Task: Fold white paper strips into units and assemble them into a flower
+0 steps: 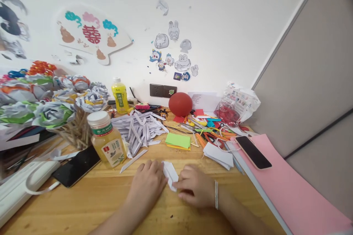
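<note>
A small folded piece of white paper (pixel 170 173) lies on the wooden table (pixel 116 205) between my two hands. My left hand (pixel 149 180) rests on its left edge, fingers bent and close together. From the right, my right hand (pixel 194 184) presses a fingertip on the paper's lower right part, its other fingers curled and a bracelet on the wrist. Beyond them are a pile of folded white paper strips (pixel 138 128), a stack of green sticky notes (pixel 178 140) and a stack of white paper slips (pixel 218 155).
At left stand a large drink bottle (pixel 109 141), paper flowers (pixel 55 114), a dark phone (pixel 77 165) and a power strip (pixel 27 187). A red balloon (pixel 180 104), scissors (pixel 215 140) and coloured scraps lie at the back. A second phone (pixel 253 152) rests on pink paper (pixel 289 183).
</note>
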`<state>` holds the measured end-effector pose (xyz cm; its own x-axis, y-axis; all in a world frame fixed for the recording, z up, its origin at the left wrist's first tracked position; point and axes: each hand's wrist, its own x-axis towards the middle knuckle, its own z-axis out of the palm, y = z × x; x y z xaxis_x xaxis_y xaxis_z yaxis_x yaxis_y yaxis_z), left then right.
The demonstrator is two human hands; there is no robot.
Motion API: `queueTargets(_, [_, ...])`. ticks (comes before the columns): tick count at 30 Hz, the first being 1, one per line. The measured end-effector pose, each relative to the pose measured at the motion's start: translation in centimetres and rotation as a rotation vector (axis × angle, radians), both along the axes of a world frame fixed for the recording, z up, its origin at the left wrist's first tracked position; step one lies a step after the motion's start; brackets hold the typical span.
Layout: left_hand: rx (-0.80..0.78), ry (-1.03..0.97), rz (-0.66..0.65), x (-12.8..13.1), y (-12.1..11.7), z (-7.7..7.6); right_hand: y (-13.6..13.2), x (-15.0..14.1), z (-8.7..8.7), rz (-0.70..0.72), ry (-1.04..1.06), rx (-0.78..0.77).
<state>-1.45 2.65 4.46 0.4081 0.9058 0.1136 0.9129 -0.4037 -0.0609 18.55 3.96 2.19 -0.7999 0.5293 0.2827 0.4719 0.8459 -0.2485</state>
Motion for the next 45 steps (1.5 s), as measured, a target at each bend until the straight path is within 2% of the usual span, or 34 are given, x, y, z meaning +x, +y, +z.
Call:
queueTargets(3, [-0.019,-0.039,-0.065,-0.1,0.4,-0.6,-0.7,-1.0,0.1,0.059,0.054,0.012])
queueTargets(8, [-0.043,-0.174,-0.191,-0.7,1.0,-1.4,0.4,0.0,0.7,-0.086,0.201,-0.005])
queueTargets(13, [0.059,-0.230,-0.223,-1.2,1.5,-2.4,1.6,0.9,-0.2,-0.045,0.010,0.059])
queueTargets(15, [0.129,-0.236,-0.233,-1.3,1.6,-2.6,1.7,0.8,-0.4,-0.073,-0.041,0.085])
queueTargets(20, [0.254,-0.255,-0.273,-1.5,1.7,-1.4,1.6,1.0,0.2,-0.228,-0.128,0.144])
queueTargets(23, [0.200,-0.271,-0.367,-1.6,1.7,-0.6,1.7,1.3,0.3,-0.298,-0.169,0.171])
queueTargets(26, [0.174,-0.252,-0.457,-1.6,1.8,-0.7,1.9,1.4,0.1,-0.318,-0.199,0.189])
queueTargets(31, [0.204,-0.224,-0.453,-1.6,2.2,-1.5,2.0,1.6,0.1,-0.275,-0.183,0.196])
queueTargets(38, [0.201,-0.198,-0.423,-1.7,2.8,-1.7,2.1,1.3,-0.4,-0.203,-0.169,0.292])
queueTargets(45, [0.214,-0.212,-0.450,-1.7,2.8,-1.9,2.2,1.4,-0.4,-0.198,-0.125,0.293])
